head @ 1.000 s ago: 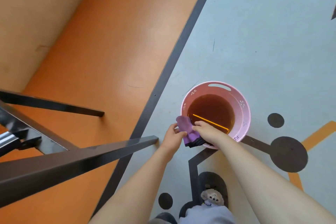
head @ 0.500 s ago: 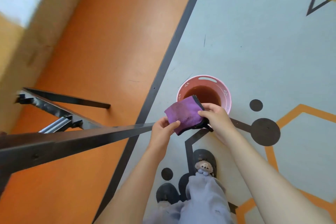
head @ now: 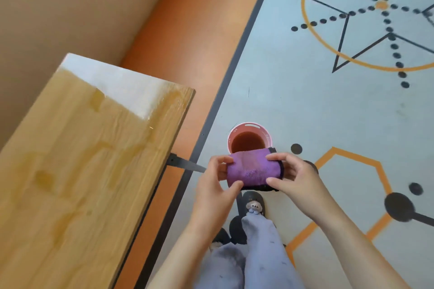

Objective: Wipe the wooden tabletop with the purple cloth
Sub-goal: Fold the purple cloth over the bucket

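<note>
A folded purple cloth [head: 252, 168] with a dark edge is held flat between both hands, in the air to the right of the table. My left hand [head: 215, 185] pinches its left side and my right hand [head: 290, 179] pinches its right side. The wooden tabletop [head: 77, 171] fills the left of the view, light wood with wet, darker streaks and a bright glare patch at its far end. The cloth is apart from the tabletop.
A pink bucket [head: 267, 135] of brown water stands on the floor just beyond the cloth. A dark metal table leg [head: 185, 164] sticks out under the table's right edge. My legs and slippers [head: 254, 204] are below the hands, on a patterned grey and orange floor.
Both hands lifted the cloth up out of the bucket and spread it into a flat fold. The view rose from under the table, so the tabletop now shows on the left.
</note>
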The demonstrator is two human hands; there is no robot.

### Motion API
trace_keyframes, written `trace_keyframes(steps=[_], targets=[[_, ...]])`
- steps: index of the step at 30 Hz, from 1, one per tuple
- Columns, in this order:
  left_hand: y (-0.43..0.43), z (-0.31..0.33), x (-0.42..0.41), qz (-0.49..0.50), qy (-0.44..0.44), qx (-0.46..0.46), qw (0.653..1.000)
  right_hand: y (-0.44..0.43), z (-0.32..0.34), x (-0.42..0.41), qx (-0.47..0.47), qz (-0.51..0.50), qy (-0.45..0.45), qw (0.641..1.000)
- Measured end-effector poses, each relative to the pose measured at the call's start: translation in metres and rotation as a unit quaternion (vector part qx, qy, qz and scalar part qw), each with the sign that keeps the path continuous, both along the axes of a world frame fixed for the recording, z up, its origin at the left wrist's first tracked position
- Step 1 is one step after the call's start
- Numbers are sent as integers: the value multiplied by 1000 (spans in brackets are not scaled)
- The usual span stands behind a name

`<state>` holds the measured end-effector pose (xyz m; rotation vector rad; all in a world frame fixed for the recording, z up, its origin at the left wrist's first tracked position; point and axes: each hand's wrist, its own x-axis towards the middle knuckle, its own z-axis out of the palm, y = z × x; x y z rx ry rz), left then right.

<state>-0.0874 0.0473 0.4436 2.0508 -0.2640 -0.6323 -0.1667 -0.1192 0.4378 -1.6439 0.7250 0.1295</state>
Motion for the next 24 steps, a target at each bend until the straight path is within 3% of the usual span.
trace_keyframes(steps=[8, 11, 15, 17, 20, 24], targets=[[74, 131, -3, 41, -136, 56, 988, 60, 119, 14, -165, 133, -78, 974], [91, 149, -10, 48, -149, 71, 985, 76, 141, 16, -200, 142, -107, 963], [116, 152, -14, 47, -141, 91, 985, 92, 141, 16, -224, 165, -79, 957], [128, 152, -15, 44, -98, 69, 992, 96, 143, 17, -149, 162, -69, 973], [148, 151, -16, 72, 52, -55, 995, 107, 154, 16, 3, 162, -45, 986], [170, 139, -31, 113, 209, -183, 954, 129, 152, 19, 50, 185, -11, 982]])
